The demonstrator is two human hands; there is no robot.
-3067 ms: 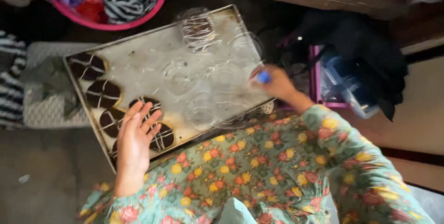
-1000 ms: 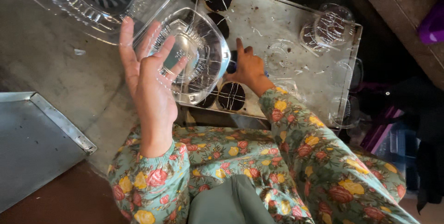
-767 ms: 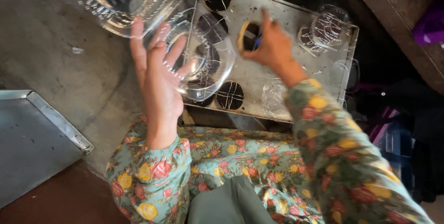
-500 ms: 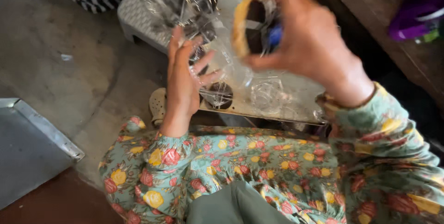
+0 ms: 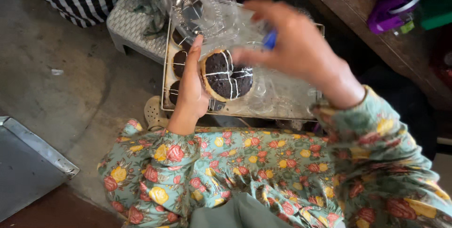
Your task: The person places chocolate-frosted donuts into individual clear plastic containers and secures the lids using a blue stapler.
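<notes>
A grey metal sheet (image 5: 28,162) lies on the floor at far left, well apart from the work. The left hand (image 5: 192,91) has come down from the clear plastic container (image 5: 207,13) it held up a second ago; it now stands edge-on, fingers straight, pressed to the side of the chocolate tart (image 5: 228,75) with white icing lines. The right hand (image 5: 301,51), blurred, has lifted that tart off the tray (image 5: 282,108) and pinches its other side, a small blue thing (image 5: 269,39) tucked in the same fingers. More tarts (image 5: 179,63) sit on the tray behind the left hand. Clear cups crowd the tray; a purple tub (image 5: 393,9) stands on the wooden surface (image 5: 358,20) at right.
</notes>
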